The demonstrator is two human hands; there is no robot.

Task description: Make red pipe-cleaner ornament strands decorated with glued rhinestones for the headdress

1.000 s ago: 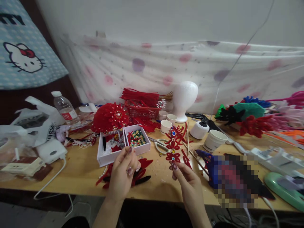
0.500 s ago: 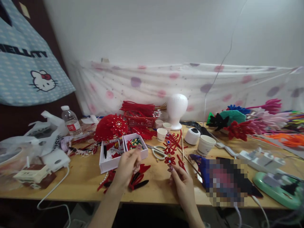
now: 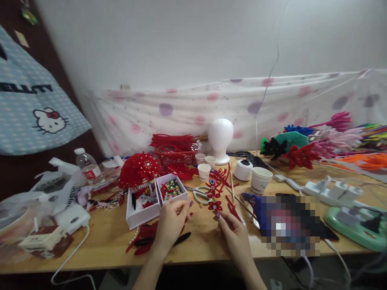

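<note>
My left hand [image 3: 173,220] is raised in front of the white box, its fingers curled together. Anything between them is too small to make out. Opposite it, my right hand [image 3: 232,230] has thumb and forefinger pinched, and I cannot tell what they hold. Just beyond its fingertips lies a red flower piece [image 3: 215,206] with a blue-and-silver gem centre. Other red flower pieces with gems line up behind it. A white two-part box [image 3: 142,217] holds beads and small trims. Red and black fuzzy petals [image 3: 146,237] lie partly behind my left forearm.
Scissors [image 3: 202,197], paper cups [image 3: 204,171] and a white foam head [image 3: 221,137] stand mid-table. A blue glue gun [image 3: 254,201] lies beside a blurred-out screen at right. Further right is a power strip [image 3: 329,189]. A bottle [image 3: 89,169] and plastic bags are at left.
My left hand has moved right, closer to my right hand, and turned so its fingertips point rightward. My right hand stays nearly in place. The view has tilted slightly.
</note>
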